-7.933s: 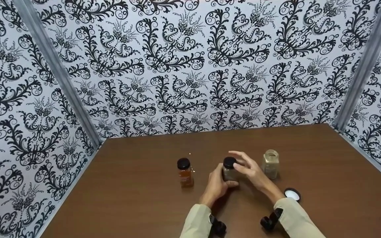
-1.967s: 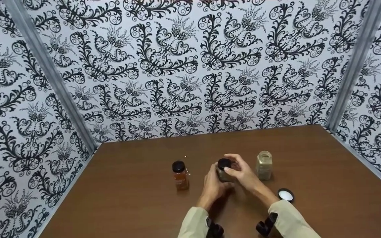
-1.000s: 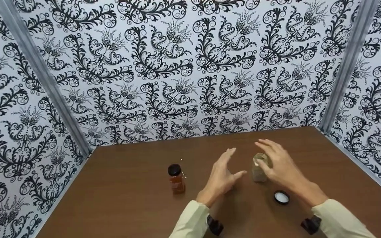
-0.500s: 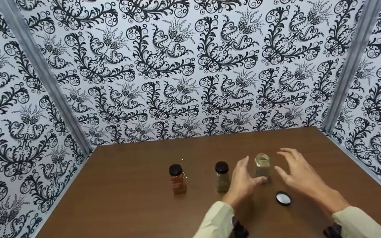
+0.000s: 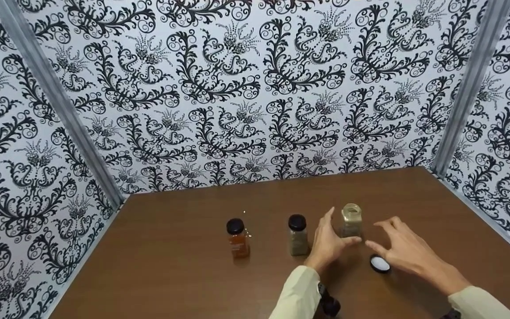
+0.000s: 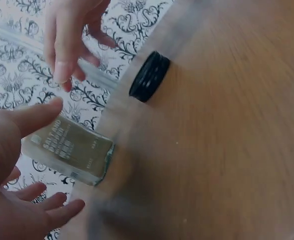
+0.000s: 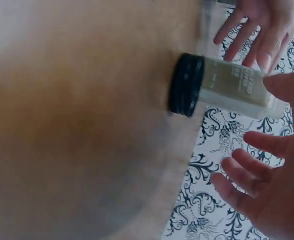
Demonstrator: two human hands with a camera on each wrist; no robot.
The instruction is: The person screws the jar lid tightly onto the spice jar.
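The lidless glass seasoning jar stands upright on the table, its label reading "salt and pepper" in the left wrist view. My left hand is just left of it, thumb and fingers spread and nothing held; whether the thumb touches the glass I cannot tell. Over the right of the table hovers my right hand, its fingers loosely bent and apart. Just left of that hand lies the black lid, white inside facing up. A capped jar of greenish-grey seasoning stands left of my left hand.
Farther left stands a black-capped jar of orange-red seasoning. Several small pale specks lie beside it. A patterned black-and-white wall borders the brown table at the back and both sides.
Both hands held the greenish-grey jar, the right at its cap, then let go; it now stands alone. The left hand has moved right to the lidless jar, the right hand towards the loose lid.
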